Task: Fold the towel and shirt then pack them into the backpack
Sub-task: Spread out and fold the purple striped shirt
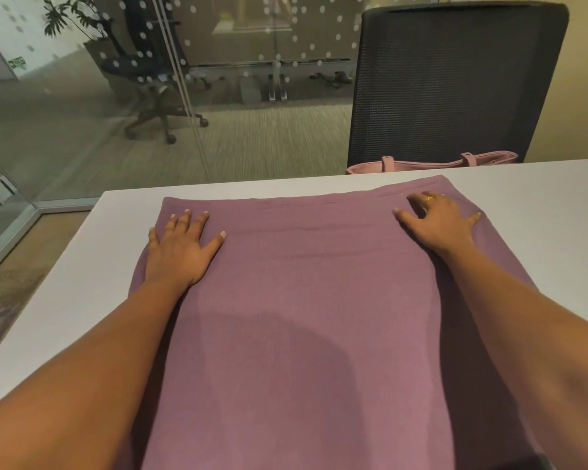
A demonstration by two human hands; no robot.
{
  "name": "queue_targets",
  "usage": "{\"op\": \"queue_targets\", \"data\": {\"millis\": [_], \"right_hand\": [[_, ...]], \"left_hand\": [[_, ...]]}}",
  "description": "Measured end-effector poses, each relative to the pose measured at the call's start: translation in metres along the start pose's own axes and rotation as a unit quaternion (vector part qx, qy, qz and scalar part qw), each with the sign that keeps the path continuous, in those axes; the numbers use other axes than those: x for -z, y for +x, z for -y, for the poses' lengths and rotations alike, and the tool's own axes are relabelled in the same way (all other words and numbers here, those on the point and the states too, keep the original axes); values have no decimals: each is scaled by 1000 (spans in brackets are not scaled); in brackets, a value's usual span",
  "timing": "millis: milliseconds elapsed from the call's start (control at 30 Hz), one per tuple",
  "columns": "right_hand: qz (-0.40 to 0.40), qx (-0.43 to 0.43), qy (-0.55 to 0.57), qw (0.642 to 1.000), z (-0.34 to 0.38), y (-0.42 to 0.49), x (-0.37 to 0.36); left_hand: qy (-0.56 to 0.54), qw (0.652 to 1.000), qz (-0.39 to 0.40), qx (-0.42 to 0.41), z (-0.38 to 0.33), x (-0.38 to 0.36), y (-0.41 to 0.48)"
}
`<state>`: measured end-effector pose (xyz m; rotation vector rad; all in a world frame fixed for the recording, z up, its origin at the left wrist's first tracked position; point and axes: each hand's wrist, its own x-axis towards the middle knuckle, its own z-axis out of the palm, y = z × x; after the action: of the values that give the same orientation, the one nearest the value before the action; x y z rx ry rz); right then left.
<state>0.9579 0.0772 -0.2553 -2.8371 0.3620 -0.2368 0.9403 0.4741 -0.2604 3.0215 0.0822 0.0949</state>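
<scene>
Two hands, left hand [180,249] and right hand [438,220], press open-fingered on one smooth mauve cloth [302,300] atop one white table [557,215], one pink bag [431,164] behind.

mauve cloth [306,300], white table [540,205], black chair [455,79]

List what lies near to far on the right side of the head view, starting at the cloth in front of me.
Purple cloth → right hand pressing flat on it → bare strip of table → pink bag → black chair.
</scene>
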Motion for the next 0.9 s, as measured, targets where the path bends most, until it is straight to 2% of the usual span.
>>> {"op": "queue_targets", "data": {"millis": [100,233,367,467,633,767,900], "right_hand": [[-115,-2,100,988,3,-8,4],[-154,-10,161,975,19,-35,8],[-122,7,194,973,39,-89,14],[-95,38,165,981,40,-138,25],[-44,31,121,991,15,-232,31],[-19,8,96,995,2,-296,39],[0,-11,96,995,-1,-354,50]], "left_hand": [[23,999,-28,13,-3,2,-2],[67,991,-118,-2,-10,3,-11],[83,992,-97,2,-15,9,-16],[28,995,-97,13,-24,13,-36],[-71,997,-33,-14,-48,9,-114],[-70,997,22,-19,-58,11,-172],[-54,997,45,-29,-54,17,-237]]}}
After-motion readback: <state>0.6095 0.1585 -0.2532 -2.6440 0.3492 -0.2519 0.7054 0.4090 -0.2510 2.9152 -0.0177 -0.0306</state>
